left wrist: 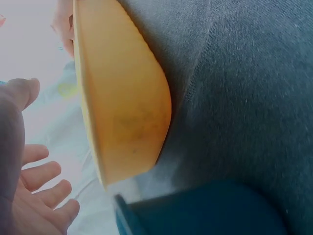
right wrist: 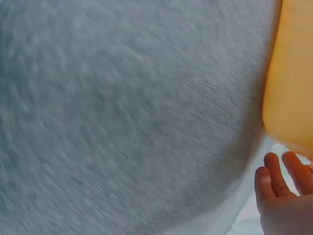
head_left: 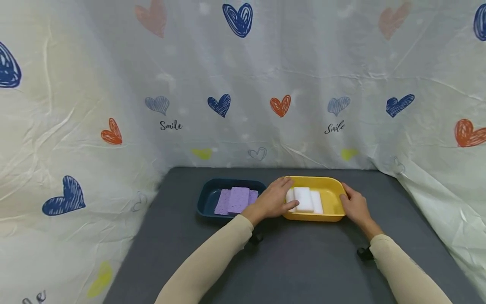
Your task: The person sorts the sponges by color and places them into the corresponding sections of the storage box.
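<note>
A yellow tray (head_left: 332, 198) holds several white sponges (head_left: 303, 199), one lying on top of the others. At its right end, my right hand (head_left: 356, 207) grips the rim, thumb over the edge and fingers along the outside wall. My left hand (head_left: 274, 199) hovers over the tray's left end with fingers extended and thumb apart; in the left wrist view its fingers (left wrist: 51, 193) hold nothing and stand away from the yellow wall. Left of it sits a dark blue tray (head_left: 206, 198) with several purple sponges (head_left: 238, 200), partly hidden behind the left wrist.
Both trays stand side by side toward the back of a grey table (head_left: 303, 261). A white curtain with printed hearts (head_left: 243, 76) hangs behind the table and along both sides. Dark wrist camera mounts (head_left: 365, 253) sit under the forearms.
</note>
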`<state>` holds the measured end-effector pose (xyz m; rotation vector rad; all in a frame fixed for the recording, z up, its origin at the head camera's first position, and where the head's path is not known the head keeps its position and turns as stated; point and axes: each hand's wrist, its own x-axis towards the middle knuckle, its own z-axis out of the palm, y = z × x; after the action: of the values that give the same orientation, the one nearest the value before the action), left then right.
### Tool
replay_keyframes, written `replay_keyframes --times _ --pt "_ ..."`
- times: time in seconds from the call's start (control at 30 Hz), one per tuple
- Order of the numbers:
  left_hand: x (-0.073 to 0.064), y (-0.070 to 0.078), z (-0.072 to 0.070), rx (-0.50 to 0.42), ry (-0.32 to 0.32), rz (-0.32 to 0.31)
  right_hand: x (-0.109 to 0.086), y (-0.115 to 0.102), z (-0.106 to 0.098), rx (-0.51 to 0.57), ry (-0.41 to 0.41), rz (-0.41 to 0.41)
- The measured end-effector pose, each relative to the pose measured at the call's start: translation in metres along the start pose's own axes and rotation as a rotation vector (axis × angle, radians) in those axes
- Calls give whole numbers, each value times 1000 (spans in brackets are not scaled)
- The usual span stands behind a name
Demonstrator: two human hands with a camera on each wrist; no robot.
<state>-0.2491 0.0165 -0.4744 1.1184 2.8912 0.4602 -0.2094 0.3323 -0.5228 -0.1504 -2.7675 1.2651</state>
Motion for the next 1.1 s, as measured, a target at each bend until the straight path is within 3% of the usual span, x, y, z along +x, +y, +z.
replay_keyframes --times 0.23,0.53,0.8,1.1 --pt "-11 -7 -15 0 61 -69 5 -2 -18 -61 -53 27" --pt "-38 -31 -36 13 141 -180 4 -2 -40 -133 -59 -66" --pt "-66 -65 -63 9 226 -258 6 0 -51 -238 -46 -98" --pt "-101 -115 -81 44 283 -346 3 7 -62 -376 10 -219"
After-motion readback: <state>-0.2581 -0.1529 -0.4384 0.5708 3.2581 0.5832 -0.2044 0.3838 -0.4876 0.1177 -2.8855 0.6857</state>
